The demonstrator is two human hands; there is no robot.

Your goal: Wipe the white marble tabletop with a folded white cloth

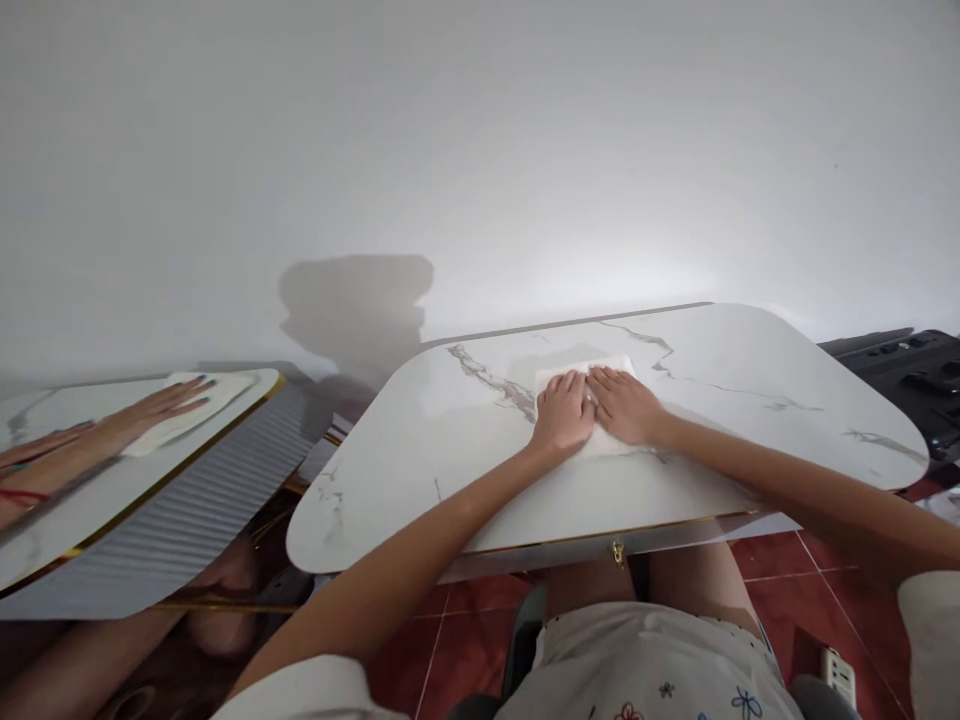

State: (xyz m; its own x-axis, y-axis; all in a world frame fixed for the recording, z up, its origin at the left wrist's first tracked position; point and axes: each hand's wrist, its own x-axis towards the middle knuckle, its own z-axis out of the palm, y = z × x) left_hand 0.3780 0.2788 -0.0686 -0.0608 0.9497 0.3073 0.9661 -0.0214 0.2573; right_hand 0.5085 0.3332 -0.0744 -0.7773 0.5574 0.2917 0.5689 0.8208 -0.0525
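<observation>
A white cloth [613,440] lies flat on a white marble-patterned tabletop [450,450] with rounded corners. My left hand [562,412] rests palm down on the cloth's left part, its fingers bent and close together. Beside it, my right hand [626,403] presses on the cloth's right part, fingers pointing left and slightly spread. The two hands nearly touch at the fingertips. A gold-coloured latch [617,553] sits on the table's front edge.
At the left, another person's hands [161,405] lie on a second marble-patterned table [97,480], one on a white cloth [225,390]. A black appliance [919,385] stands at the right. A pale wall rises behind the tables. Red tiles [802,600] cover the floor.
</observation>
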